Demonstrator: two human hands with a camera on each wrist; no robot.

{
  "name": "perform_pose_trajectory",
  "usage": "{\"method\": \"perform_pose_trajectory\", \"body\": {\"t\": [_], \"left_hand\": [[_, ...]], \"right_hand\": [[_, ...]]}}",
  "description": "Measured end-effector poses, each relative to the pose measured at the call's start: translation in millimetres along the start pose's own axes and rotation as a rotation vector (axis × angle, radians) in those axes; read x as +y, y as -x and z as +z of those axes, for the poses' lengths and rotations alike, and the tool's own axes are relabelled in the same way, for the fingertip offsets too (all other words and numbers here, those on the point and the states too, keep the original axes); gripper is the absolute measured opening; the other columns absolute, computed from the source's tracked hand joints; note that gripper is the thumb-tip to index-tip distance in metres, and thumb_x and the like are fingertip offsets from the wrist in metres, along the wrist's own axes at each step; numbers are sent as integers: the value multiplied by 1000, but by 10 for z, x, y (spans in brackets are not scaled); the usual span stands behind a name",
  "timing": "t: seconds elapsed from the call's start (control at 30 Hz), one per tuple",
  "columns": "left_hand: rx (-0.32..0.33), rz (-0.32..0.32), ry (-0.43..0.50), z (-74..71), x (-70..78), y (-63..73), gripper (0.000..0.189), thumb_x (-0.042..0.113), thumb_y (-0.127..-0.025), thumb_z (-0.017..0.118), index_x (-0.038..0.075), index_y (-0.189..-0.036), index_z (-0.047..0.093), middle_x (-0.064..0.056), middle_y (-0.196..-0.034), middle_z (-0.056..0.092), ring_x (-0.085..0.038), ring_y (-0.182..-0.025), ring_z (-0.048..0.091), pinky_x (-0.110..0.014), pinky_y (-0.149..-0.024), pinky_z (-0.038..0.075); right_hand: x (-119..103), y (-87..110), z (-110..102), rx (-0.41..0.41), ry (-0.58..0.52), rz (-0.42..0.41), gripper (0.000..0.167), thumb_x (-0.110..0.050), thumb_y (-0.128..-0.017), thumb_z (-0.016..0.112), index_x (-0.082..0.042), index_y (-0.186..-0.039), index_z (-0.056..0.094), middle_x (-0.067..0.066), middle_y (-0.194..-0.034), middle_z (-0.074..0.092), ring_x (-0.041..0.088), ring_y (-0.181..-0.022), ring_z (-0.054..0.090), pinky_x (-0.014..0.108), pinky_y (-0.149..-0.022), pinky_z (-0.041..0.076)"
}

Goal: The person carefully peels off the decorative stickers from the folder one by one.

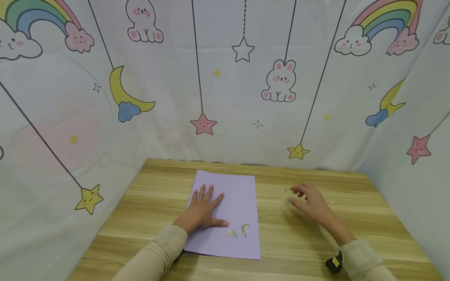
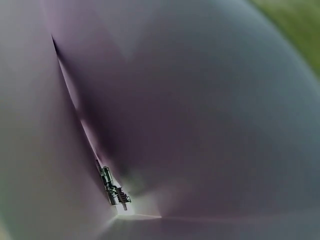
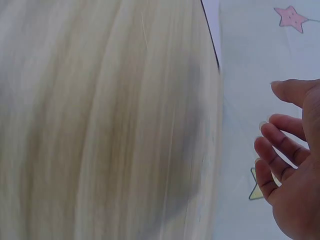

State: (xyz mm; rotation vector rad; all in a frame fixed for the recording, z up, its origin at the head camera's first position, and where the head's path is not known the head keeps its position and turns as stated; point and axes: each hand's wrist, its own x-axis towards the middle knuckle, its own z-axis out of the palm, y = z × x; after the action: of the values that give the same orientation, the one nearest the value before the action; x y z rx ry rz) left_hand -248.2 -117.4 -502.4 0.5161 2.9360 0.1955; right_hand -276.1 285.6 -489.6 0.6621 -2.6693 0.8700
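Observation:
A light purple sheet or folder (image 1: 235,203) lies on the wooden table. My left hand (image 1: 202,210) rests on it with the fingers spread. Two small yellow-and-green leafy sprigs, perhaps stickers, are on its lower right: a pale sprig (image 1: 232,233) and a darker sprig (image 1: 245,230). Over the table to the right is my right hand (image 1: 311,201), its fingers loosely bent and apart from the thumb. In the right wrist view, nothing shows between the thumb and fingers of that hand (image 3: 295,160). Small clear pieces (image 1: 285,190) lie by its fingertips; their kind cannot be told.
The wooden table (image 1: 291,242) extends around the purple sheet. A white cloth (image 1: 232,93) printed with stars, rabbits and rainbows hangs behind and at both sides. Mostly a close, blurred purple surface (image 2: 200,125) fills the left wrist view.

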Motion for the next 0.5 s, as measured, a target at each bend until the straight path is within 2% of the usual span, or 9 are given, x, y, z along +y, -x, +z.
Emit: {"method": "perform_pose_trajectory", "body": {"t": [0.27, 0.5], "left_hand": [[-3, 0, -8, 0, -2, 8, 106, 80, -85, 68, 20, -167, 37, -26, -173, 17, -51, -160, 6, -67, -125, 10], [-11, -1, -3, -38, 17, 16, 105, 79, -85, 69, 20, -167, 37, -26, -173, 17, -51, -160, 6, -68, -125, 11]], "right_hand": [[-174, -11, 179, -24, -32, -49, 33, -21, -97, 80, -3, -125, 74, 8, -112, 68, 22, -96, 62, 48, -79, 55], [-233, -23, 280, -48, -43, -70, 32, -21, -96, 81, -3, -122, 74, 3, -111, 67, 20, -95, 63, 42, -79, 55]]}}
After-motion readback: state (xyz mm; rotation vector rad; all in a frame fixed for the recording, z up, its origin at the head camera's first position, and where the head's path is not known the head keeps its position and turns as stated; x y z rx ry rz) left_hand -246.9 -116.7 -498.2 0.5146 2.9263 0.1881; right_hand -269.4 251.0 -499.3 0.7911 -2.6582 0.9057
